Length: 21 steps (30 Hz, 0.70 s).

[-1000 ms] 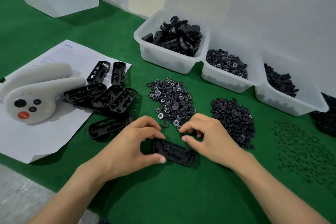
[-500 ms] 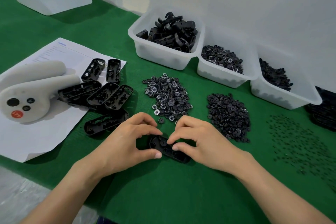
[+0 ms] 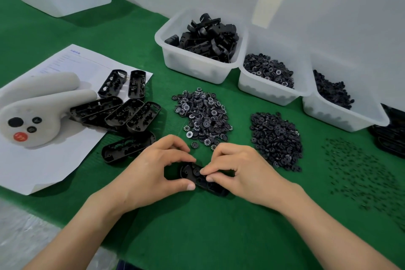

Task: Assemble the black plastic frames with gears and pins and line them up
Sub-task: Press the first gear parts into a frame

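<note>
The right hand [image 3: 243, 171] has slid left along the black plastic frame [image 3: 190, 173], closer to the left hand [image 3: 151, 169]; its thumb and forefinger, apart a second ago, now pinch at the frame's middle, covering more of it

Left hand [image 3: 153, 169] and right hand [image 3: 245, 171] meet, fingers curled, pinching.

At left we see a white handle-shaped device [image 3: 32, 114] lying on a printed sheet [image 3: 43, 164]; green cloth [image 3: 197, 226] spreads under both.
</note>
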Motion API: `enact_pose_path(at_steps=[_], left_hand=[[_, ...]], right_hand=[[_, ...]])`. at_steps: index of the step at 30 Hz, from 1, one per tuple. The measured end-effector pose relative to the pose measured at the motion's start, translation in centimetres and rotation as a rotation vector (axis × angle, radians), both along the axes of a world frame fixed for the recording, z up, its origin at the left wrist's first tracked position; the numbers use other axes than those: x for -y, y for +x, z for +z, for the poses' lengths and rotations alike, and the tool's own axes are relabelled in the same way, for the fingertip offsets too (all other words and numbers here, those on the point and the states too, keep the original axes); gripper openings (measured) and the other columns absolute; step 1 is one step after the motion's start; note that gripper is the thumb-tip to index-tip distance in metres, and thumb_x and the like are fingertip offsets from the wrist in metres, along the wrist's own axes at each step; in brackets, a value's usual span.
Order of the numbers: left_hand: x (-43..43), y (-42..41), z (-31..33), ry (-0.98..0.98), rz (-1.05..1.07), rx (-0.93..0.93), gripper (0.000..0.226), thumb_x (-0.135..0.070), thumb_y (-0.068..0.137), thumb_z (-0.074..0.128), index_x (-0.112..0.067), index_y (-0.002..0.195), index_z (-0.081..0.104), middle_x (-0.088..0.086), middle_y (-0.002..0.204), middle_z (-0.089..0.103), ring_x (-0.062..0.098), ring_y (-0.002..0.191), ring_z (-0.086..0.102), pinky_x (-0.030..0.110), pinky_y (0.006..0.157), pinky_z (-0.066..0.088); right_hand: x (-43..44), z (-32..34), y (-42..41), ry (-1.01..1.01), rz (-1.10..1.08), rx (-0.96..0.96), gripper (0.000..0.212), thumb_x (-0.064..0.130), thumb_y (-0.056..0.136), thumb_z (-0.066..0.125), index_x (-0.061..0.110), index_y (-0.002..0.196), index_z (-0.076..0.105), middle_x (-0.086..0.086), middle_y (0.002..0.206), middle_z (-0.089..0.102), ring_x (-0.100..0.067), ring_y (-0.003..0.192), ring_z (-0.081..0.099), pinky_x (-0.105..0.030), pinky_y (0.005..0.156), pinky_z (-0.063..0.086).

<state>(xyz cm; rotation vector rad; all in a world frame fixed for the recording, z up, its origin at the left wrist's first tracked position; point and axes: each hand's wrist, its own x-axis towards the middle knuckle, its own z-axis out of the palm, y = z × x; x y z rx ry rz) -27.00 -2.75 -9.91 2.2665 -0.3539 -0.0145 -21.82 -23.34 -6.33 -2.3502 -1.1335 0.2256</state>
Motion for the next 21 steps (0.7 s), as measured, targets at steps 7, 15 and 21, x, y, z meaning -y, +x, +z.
enact_pose_path(at_steps=[7,15,21], left_hand=[[0.0,0.0,-0.1,0.005,-0.001,0.0,0.049,-0.057,0.063,0.066,-0.033,0.105,0.066,-0.021,0.11,0.047,-0.006,0.101,0.048,0.002,0.081,0.032],[0.1,-0.1,0.1,0.006,0.014,0.004,0.046,-0.049,0.064,0.072,-0.03,0.105,0.066,-0.019,0.111,0.048,-0.006,0.1,0.049,0.002,0.08,0.033],[0.0,-0.1,0.1,-0.008,0.02,0.011,0.042,-0.043,0.065,0.076,-0.029,0.104,0.067,-0.019,0.111,0.048,-0.007,0.1,0.048,0.002,0.08,0.032]], right_hand=[[-0.2,0.3,0.4,0.017,-0.06,-0.002,0.017,0.023,0.082,0.068,0.028,0.097,0.072,0.012,0.081,0.064,0.001,0.066,0.054,-0.024,0.065,0.046],[-4.5,-0.9,2.6,-0.156,-0.252,0.192,0.019,0.035,0.083,0.062,0.025,0.098,0.066,0.013,0.078,0.038,-0.012,0.079,0.048,-0.025,0.068,0.032],[-3.9,-0.8,2.7,-0.119,-0.223,0.133,0.013,0.027,0.081,0.063,0.026,0.095,0.063,0.012,0.085,0.044,-0.014,0.08,0.053,-0.029,0.069,0.042]])
